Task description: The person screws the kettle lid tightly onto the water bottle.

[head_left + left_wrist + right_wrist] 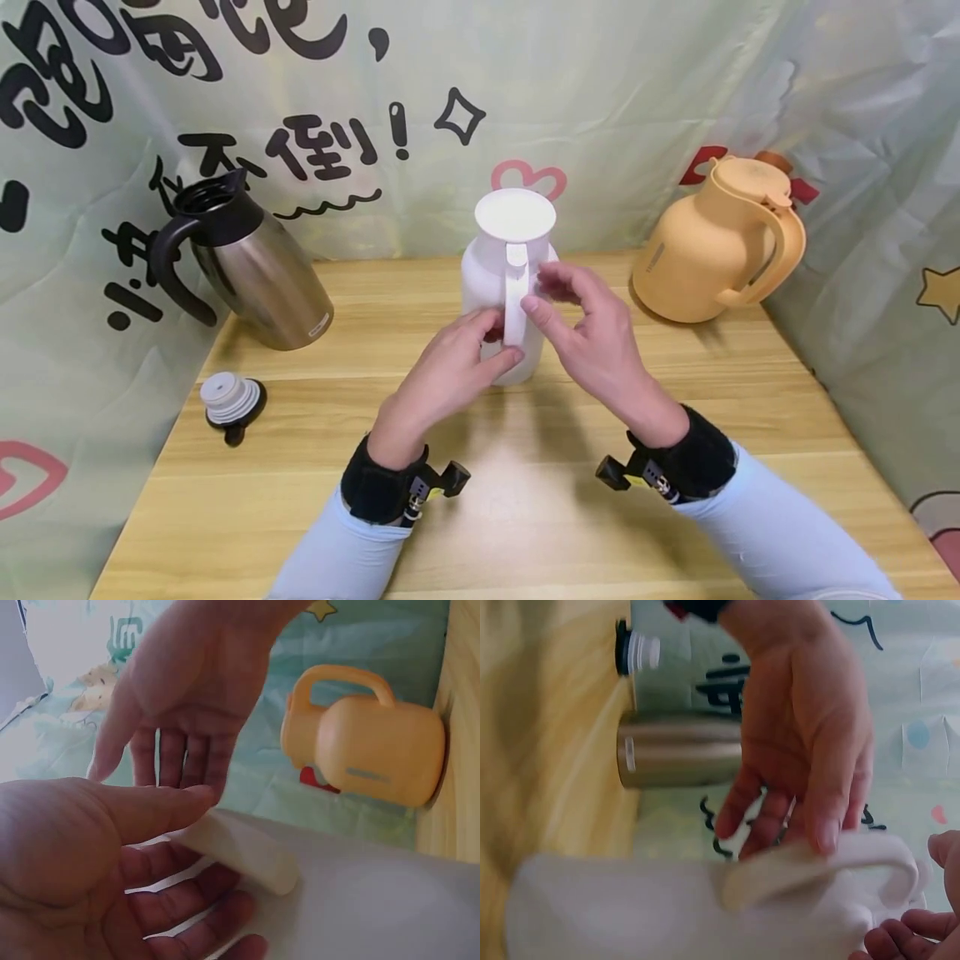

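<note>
A white thermos jug point(482, 279) stands upright on the wooden table, its handle point(515, 292) toward me. My left hand point(450, 367) holds the lower part of that handle, with the thumb across its near side and the fingers around the left. In the left wrist view those fingers curl loosely beneath the handle point(247, 855). On the other side, my right hand point(600, 333) hovers beside the jug with relaxed, spread fingers, the thumb tip close to the handle. From the right wrist, the jug's white body point(622, 907) shows along the bottom.
A steel thermos jug point(262, 275) with a black handle and open top stands at the back left. In front of it lies a white and black stopper point(228, 400). An orange thermos jug point(697, 250) stands at the back right. Printed cloth walls point(622, 108) enclose the table point(510, 533).
</note>
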`<state>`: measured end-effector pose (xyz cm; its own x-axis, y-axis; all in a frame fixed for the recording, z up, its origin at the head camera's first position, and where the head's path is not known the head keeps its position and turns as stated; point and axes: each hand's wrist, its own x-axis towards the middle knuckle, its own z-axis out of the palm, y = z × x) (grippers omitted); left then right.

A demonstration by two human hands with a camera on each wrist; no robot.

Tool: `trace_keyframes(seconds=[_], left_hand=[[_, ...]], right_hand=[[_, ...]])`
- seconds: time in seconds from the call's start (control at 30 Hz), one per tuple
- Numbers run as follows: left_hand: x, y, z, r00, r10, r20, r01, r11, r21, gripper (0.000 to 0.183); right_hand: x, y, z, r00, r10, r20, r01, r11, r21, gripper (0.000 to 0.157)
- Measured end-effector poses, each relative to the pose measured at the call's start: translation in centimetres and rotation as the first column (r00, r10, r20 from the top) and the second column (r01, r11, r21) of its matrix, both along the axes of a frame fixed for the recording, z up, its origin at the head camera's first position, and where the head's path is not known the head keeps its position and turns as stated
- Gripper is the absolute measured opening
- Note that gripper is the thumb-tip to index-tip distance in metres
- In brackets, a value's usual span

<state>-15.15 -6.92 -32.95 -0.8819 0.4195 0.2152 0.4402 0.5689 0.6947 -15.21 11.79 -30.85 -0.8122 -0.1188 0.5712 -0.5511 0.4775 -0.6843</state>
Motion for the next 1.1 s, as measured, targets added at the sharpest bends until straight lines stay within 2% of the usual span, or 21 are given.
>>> trace_keyframes(seconds=[0.13, 0.27, 0.43, 0.53, 0.6, 0.67, 0.87, 1.0, 1.1], left_hand=[[0.0, -0.4, 0.0, 1.000, -0.014, 0.009, 0.014, 0.999, -0.032, 0.020], [0.0, -0.7, 0.1, 0.999, -0.017, 0.044, 0.020, 0.996, -0.090, 0.025], [0.0, -0.9, 0.0, 0.998, 0.005, 0.056, 0.004, 0.987, -0.162, 0.028], [-0.2, -1.0, -0.1, 0.999, 0.028, 0.037, -0.022, 0.986, -0.163, 0.021], [-0.4, -1.1, -0.1, 0.999, 0.039, 0.031, -0.034, 0.988, -0.153, 0.017], [-0.5, -1.1, -0.2, 0.999, 0.041, 0.028, -0.036, 0.989, -0.143, 0.015], [-0.5, -0.9, -0.3, 0.999, 0.033, 0.024, -0.030, 0.991, -0.128, 0.014], [-0.6, -0.8, -0.5, 0.999, 0.028, 0.032, -0.023, 0.989, -0.148, 0.014], [-0.6, -0.8, -0.7, 0.999, 0.019, 0.051, -0.010, 0.986, -0.167, 0.014]], right_hand=[[0.8, -0.7, -1.2, 0.992, 0.068, 0.106, -0.064, 0.997, -0.041, 0.032], [1.1, -1.6, -2.1, 0.964, 0.140, 0.225, -0.120, 0.988, -0.098, 0.023], [1.1, -2.6, -2.8, 0.931, 0.243, 0.271, -0.178, 0.953, -0.243, 0.016], [1.1, -3.0, -3.0, 0.925, 0.258, 0.279, -0.165, 0.934, -0.316, 0.019], [1.1, -3.3, -2.9, 0.933, 0.225, 0.281, -0.119, 0.929, -0.350, 0.027], [1.1, -3.4, -2.9, 0.943, 0.189, 0.274, -0.065, 0.912, -0.404, 0.036], [0.5, -2.9, -3.2, 0.977, 0.028, 0.214, 0.096, 0.830, -0.550, 0.052], [-0.4, -1.7, -3.6, 0.980, -0.089, 0.177, 0.175, 0.808, -0.562, 0.056], [-1.0, -0.7, -3.8, 0.976, -0.149, 0.158, 0.212, 0.811, -0.545, 0.057]])
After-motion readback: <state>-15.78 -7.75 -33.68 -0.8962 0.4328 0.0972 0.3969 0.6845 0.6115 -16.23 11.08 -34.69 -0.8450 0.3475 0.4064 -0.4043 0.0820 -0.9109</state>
